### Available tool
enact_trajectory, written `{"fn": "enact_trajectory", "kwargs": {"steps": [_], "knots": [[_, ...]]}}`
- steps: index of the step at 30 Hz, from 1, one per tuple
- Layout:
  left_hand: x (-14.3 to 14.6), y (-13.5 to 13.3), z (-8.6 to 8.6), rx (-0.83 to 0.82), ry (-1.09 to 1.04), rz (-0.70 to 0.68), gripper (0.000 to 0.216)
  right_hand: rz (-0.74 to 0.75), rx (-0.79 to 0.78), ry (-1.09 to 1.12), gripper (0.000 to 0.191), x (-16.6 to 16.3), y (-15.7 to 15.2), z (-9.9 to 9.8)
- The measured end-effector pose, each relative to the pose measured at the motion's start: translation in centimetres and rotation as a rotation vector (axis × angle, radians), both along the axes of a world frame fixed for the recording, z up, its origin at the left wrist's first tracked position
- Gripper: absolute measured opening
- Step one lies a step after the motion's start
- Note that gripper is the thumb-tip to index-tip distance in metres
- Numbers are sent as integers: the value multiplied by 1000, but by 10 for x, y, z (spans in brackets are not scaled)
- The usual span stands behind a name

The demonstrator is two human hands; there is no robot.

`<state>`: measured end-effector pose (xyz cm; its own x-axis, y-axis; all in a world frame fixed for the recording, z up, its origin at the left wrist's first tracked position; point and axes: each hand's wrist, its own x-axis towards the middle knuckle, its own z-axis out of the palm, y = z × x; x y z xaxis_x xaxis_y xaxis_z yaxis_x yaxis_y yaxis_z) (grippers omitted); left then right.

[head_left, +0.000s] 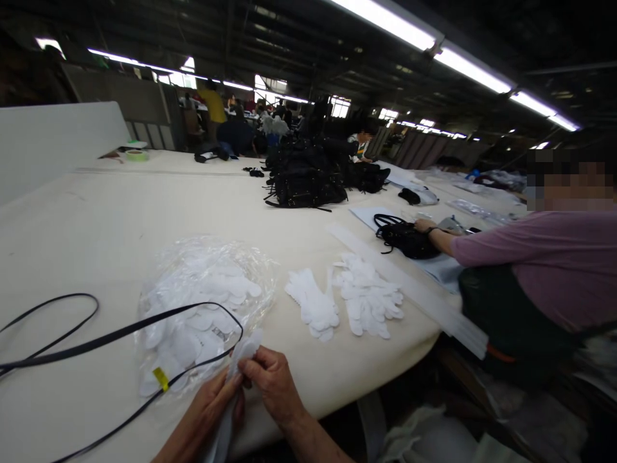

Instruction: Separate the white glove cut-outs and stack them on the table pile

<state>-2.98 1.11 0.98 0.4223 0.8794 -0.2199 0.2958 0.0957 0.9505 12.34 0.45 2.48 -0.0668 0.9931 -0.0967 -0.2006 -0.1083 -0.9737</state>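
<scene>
Both my hands meet at the near edge of a wide cream table [110, 218]. My left hand [208, 411] and my right hand [272, 384] are closed on one white glove [243, 352], fingers pinching its upper end. Just beyond them lies a clear plastic bag [207, 302] full of white gloves, with a thin black strap [120, 334] looped across it and a yellow tag [160, 378] on the strap. Two small piles of white gloves [313, 307] [369, 297] lie to the right.
A person in a mauve top [540, 270] sits at the right, a hand on a black bag [405, 238]. A heap of black bags [306, 173] stands mid-table. A long white ruler-like strip [409, 286] lies along the right edge. A tape roll [137, 154] sits far left.
</scene>
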Motion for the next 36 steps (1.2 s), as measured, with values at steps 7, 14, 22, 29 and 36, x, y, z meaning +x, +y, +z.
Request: {"fn": "enact_trajectory", "kwargs": {"steps": [7, 14, 22, 29, 36], "knots": [[-4, -3, -6, -46, -52, 35, 44, -215, 18, -86, 21, 14, 1, -4], [-5, -1, -3, 8, 19, -31, 42, -167, -10, -107, 18, 16, 7, -2], [-6, -3, -7, 31, 32, -60, 40, -106, -80, -9, 25, 18, 18, -8], [-7, -3, -9, -3, 12, -83, 40, -35, -64, -77, 19, 22, 19, 2], [-10, -3, -23, 3, -17, -20, 39, -86, -8, -94, 11, 16, 16, 2]]}}
